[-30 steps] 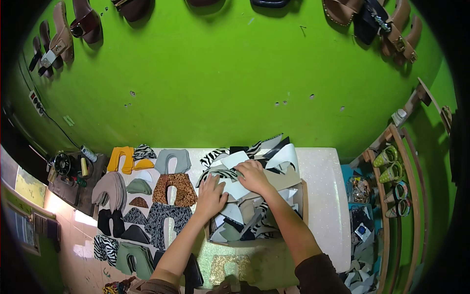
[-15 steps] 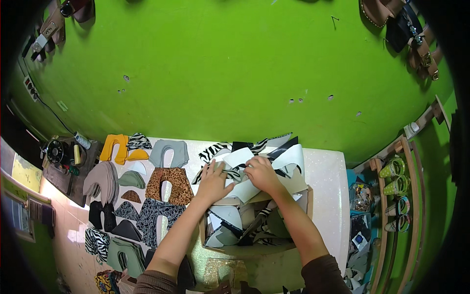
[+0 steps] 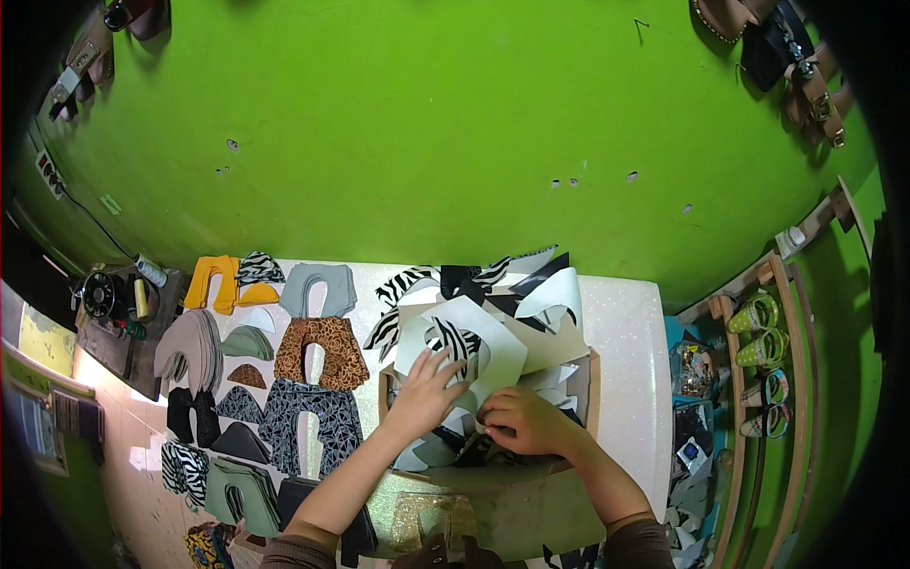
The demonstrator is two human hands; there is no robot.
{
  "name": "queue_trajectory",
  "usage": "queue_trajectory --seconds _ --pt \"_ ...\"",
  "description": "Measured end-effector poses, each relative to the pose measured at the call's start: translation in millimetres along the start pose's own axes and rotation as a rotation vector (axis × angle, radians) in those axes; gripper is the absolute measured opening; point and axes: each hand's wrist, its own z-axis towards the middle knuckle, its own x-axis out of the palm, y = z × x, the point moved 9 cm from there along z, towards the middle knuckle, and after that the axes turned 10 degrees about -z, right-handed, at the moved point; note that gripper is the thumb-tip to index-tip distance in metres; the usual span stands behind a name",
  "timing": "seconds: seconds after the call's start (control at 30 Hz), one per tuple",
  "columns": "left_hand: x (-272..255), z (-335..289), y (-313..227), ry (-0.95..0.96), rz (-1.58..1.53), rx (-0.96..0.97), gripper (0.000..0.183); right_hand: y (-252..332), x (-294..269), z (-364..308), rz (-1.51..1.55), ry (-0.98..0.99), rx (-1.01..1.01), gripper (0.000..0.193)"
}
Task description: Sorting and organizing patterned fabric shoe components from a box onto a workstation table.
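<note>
A cardboard box [image 3: 594, 389] heaped with offcuts of sheet material stands on the pale table in front of me. My left hand [image 3: 427, 394] lies over the heap with its fingers apart, touching a zebra-striped scrap [image 3: 457, 337] and the large white scrap [image 3: 502, 346] around it. To its right, over the box, my right hand [image 3: 527, 419] has its fingers curled together at the lower edge of the white material. What those fingers pinch is hidden. More zebra-striped and black strips [image 3: 460, 280] stick out beyond the box's far side.
Stacks of cut shoe pieces cover the table's left side, including brown patterned [image 3: 322, 353], grey [image 3: 319, 287] and yellow [image 3: 210, 283] ones. A sewing machine [image 3: 100, 296] stands far left. Sandals sit on a wooden rack [image 3: 791, 379] at right. A green wall [image 3: 427, 142] rises behind.
My right hand has come down and nearer to me, from the heap's far part to over the box. My left hand has shifted nearer and slightly right. The white and striped scraps have been rearranged.
</note>
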Motion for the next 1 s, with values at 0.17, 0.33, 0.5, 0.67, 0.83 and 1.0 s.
queue_trajectory --seconds 0.17,0.33,0.5,0.67,0.83,1.0 --pt "-3.9 -18.3 -32.6 -0.049 -0.081 -0.006 0.022 -14.2 -17.3 -7.1 -0.033 -0.045 0.124 0.009" --pt "-18.2 -36.6 -26.5 -0.101 -0.213 -0.156 0.025 -39.8 -22.8 -22.0 0.314 -0.140 0.419 0.013" --pt "-38.5 -44.3 -15.3 -0.191 -0.046 -0.247 0.043 -47.0 -19.1 -26.2 0.335 -0.153 0.534 0.014" --pt "-21.3 -49.5 -27.7 -0.076 -0.048 -0.219 0.056 -60.3 -28.3 -35.3 -0.312 -0.306 0.580 0.017" --pt "-25.6 -63.0 -17.0 -0.125 -0.196 -0.261 0.044 -71.2 3.8 -61.2 -0.203 0.158 0.867 0.031" --pt "-9.5 -62.5 -14.1 0.021 -0.568 -0.430 0.052 -65.8 14.8 -69.1 -0.308 0.154 0.868 0.056"
